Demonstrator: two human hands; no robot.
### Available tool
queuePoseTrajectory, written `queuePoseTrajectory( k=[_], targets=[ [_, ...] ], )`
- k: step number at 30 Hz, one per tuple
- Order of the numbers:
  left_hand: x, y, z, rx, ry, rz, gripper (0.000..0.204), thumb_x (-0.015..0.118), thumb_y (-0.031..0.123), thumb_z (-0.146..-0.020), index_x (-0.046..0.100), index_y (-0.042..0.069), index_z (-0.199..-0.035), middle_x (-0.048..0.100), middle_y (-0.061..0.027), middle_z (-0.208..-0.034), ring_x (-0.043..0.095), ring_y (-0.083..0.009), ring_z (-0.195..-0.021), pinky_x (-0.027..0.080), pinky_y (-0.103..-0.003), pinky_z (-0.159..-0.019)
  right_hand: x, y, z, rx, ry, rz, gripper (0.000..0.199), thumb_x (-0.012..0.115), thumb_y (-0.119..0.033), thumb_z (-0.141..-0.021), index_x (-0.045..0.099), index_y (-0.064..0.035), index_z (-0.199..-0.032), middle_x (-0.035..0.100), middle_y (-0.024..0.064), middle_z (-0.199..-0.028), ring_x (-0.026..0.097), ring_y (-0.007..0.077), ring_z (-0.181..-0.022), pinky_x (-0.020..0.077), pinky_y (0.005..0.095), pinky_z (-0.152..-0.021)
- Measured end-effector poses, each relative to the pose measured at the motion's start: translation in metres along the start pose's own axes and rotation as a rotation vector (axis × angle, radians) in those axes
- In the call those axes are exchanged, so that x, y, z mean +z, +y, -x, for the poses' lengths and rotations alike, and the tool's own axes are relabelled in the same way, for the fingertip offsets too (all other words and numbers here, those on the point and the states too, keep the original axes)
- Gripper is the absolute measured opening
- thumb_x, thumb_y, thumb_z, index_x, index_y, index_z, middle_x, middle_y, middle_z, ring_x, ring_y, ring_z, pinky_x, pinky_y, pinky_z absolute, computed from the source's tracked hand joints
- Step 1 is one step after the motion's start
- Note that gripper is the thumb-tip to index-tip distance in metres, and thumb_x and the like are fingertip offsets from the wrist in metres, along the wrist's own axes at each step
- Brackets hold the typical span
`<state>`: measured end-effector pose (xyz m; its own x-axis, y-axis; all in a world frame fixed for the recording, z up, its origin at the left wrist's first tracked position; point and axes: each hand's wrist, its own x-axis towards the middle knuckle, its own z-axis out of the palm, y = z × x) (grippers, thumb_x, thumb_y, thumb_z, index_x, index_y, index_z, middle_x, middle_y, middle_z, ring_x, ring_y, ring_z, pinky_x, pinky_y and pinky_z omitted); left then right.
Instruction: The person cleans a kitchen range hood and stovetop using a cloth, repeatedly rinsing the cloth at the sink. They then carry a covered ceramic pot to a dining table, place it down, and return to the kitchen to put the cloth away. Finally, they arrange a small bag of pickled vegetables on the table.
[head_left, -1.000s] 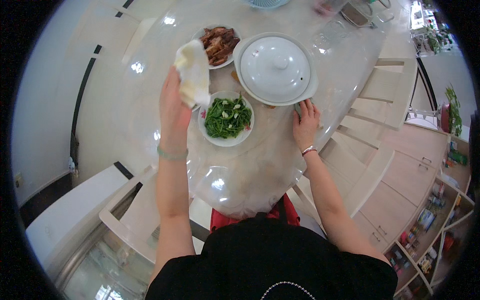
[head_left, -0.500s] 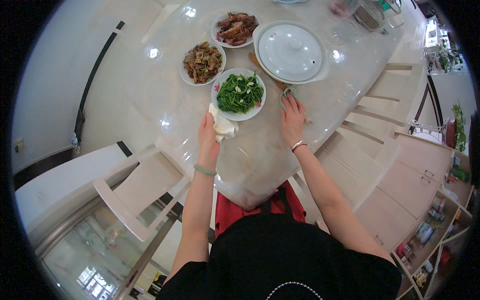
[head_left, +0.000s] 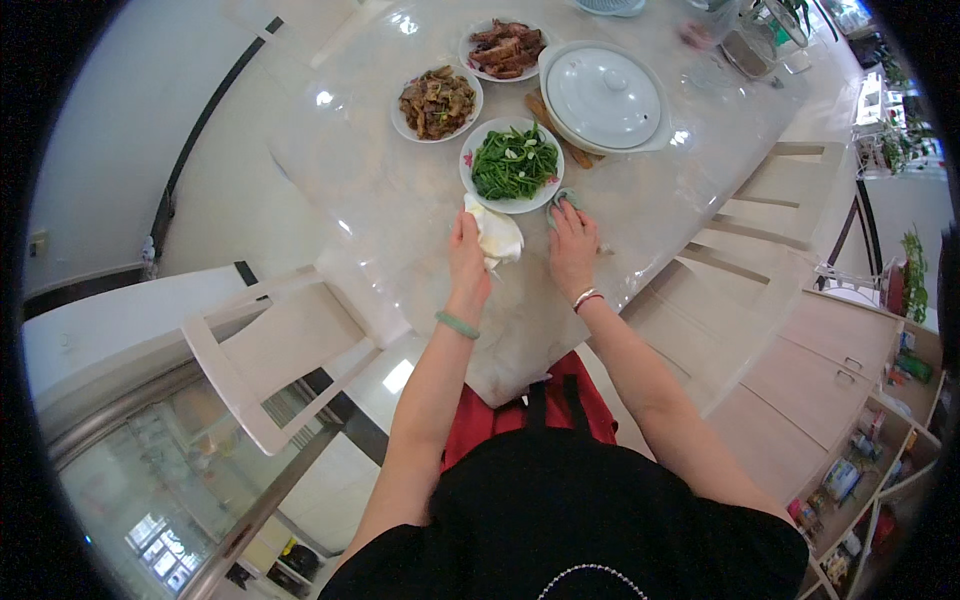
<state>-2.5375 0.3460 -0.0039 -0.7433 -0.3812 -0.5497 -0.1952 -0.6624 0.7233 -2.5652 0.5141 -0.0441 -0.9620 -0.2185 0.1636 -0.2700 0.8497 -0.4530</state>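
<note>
My left hand (head_left: 468,265) is closed on a white and pale-yellow cloth (head_left: 502,238) that hangs from the fingers beside the near rim of a white plate (head_left: 468,180) of green leafy vegetables (head_left: 515,165). My right hand (head_left: 572,252) presses its fingers on a crumpled grey-green cloth (head_left: 563,197) on the table, by that plate's lower right. Behind the greens are a plate of brown stir-fried food (head_left: 437,103) and a plate of browned meat pieces (head_left: 505,50). A white lidded pot (head_left: 605,98) rests on a wooden trivet (head_left: 578,156) to the right.
The pale table (head_left: 365,215) has a shiny covering. Pale chairs stand at its left (head_left: 285,345) and right (head_left: 750,230). A light-blue basket (head_left: 610,6) and a clear container (head_left: 755,50) are at the far side. Cabinets (head_left: 800,380) line the right.
My right hand has slid the grey-green cloth leftward and nearer, away from the pot toward the greens plate. My left hand has shifted slightly right with its cloth. The whole view has shifted.
</note>
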Motion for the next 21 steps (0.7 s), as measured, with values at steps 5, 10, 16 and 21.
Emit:
queuePoseTrajectory(
  k=[5,10,16,21],
  targets=[
    [-0.042,-0.009,0.034,0.055,-0.060,-0.217,0.046,0.042,0.027,-0.101,0.039,0.001,-0.139,0.051,-0.0093,-0.131,0.052,-0.0163,-0.115,0.042,-0.030,-0.096,0.010,-0.035,0.024,-0.024,-0.026,-0.003,0.040,0.055,-0.010,-0.083,0.054,-0.0097,-0.123,0.048,0.0025,-0.135,0.042,0.0253,-0.119,0.0338,0.0428,-0.096],
    [-0.074,-0.010,0.083,-0.065,-0.033,-0.046,0.045,0.041,0.024,-0.101,0.039,0.001,-0.139,0.050,-0.0092,-0.132,0.050,-0.0164,-0.117,0.042,-0.030,-0.097,0.026,-0.077,0.045,-0.087,-0.046,-0.071,0.038,0.056,-0.011,-0.083,0.055,-0.0081,-0.121,0.048,0.0028,-0.135,0.042,0.0263,-0.119,0.0342,0.0427,-0.096],
    [-0.126,-0.035,0.123,-0.072,-0.008,0.051,0.045,0.042,0.022,-0.101,0.036,0.002,-0.141,0.049,-0.0083,-0.134,0.050,-0.0171,-0.118,0.041,-0.030,-0.098,0.031,-0.120,0.086,-0.152,-0.151,-0.108,0.037,0.056,-0.011,-0.084,0.057,-0.0119,-0.121,0.049,-0.0006,-0.134,0.042,0.0246,-0.119,0.0335,0.0426,-0.097],
    [-0.165,-0.057,0.152,-0.106,-0.012,0.161,0.045,0.042,0.020,-0.101,0.035,0.002,-0.141,0.047,-0.0079,-0.135,0.049,-0.0174,-0.119,0.042,-0.031,-0.098,0.025,-0.141,0.130,-0.234,-0.199,-0.169,0.034,0.055,-0.011,-0.085,0.060,-0.0135,-0.119,0.052,-0.0011,-0.132,0.044,0.0244,-0.117,0.0349,0.0421,-0.095]
  ],
)
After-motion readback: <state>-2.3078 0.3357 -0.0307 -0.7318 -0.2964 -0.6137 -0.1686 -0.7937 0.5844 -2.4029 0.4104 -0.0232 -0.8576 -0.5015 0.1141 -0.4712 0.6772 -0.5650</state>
